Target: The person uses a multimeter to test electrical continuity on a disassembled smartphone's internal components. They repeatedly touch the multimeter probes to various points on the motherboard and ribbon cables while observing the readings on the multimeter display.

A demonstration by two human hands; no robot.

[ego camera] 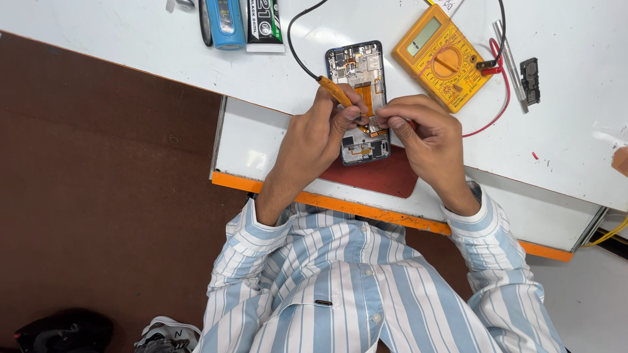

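Note:
An opened smartphone (355, 68) with its back removed lies on the white table (131, 46), its circuit boards showing. My left hand (313, 137) holds an orange probe (335, 91) with a black wire, its tip on the phone's lower half. My right hand (426, 134) pinches something small against the same area. A red wire (502, 98) runs toward that hand from the yellow multimeter (443, 57), which sits right of the phone. The tool in the right hand is hidden by the fingers.
A blue device (224, 23) and a black-and-white box (264, 25) lie at the far left edge. Metal tweezers (511, 59) and a small black part (530, 80) lie right of the meter. A red mat (383, 176) rests on the orange-edged shelf (340, 204).

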